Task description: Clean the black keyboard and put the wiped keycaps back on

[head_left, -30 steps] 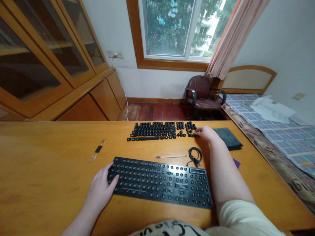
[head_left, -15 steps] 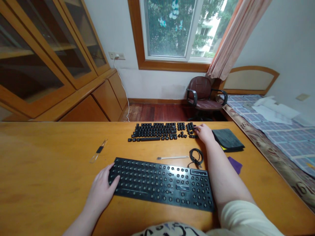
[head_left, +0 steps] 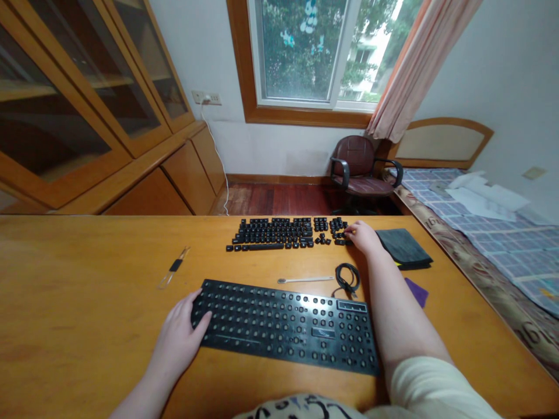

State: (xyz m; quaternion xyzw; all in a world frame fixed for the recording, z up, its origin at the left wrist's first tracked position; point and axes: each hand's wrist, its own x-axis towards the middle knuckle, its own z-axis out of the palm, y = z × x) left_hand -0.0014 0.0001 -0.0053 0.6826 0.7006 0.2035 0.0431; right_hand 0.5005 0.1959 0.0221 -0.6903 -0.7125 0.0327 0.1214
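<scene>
A black keyboard [head_left: 286,331] with its keycaps off lies slightly slanted at the near side of the desk. My left hand [head_left: 182,326] grips its left end, thumb on the top face and fingers along the edge. Beyond it, loose black keycaps [head_left: 275,233] are laid out in keyboard order. My right hand [head_left: 363,237] reaches over to the number-pad keycaps [head_left: 338,226] at the right of that layout. Its thumb and fingers are pinched together at a keycap there, partly hidden by the fingertips.
Between keyboard and keycaps lie a thin white brush [head_left: 305,280] and a coiled black cable [head_left: 348,278]. A wire keycap puller [head_left: 176,265] is at left. A dark folded cloth [head_left: 406,247] and a purple cloth [head_left: 416,292] lie right of my forearm.
My right hand's fingertips have shifted very slightly toward me among the number-pad keycaps. My left hand and the keyboard have stayed in place.
</scene>
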